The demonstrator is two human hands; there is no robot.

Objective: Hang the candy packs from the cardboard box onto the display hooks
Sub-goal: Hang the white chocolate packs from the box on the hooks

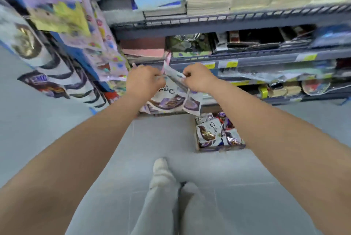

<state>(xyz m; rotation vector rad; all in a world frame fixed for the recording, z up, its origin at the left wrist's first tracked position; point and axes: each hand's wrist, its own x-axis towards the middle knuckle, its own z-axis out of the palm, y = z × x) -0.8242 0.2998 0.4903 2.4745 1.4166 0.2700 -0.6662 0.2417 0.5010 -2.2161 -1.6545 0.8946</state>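
Observation:
Two or three white and purple candy packs (171, 98) hang in front of me, held up by their top edges. My left hand (144, 80) pinches the top edge on the left, and my right hand (197, 77) pinches a pack's top on the right. The picture is blurred, so the display hook itself cannot be made out. On the floor to the lower right stands the cardboard box (221, 148) with several more packs (209, 132) inside.
A blue display rack (79, 54) with hanging packets (62, 16) rises on the left. Grey wire shelves (228, 20) hold stacked notebooks and paper goods ahead. My legs and a white shoe (160, 170) stand on the grey tiled floor.

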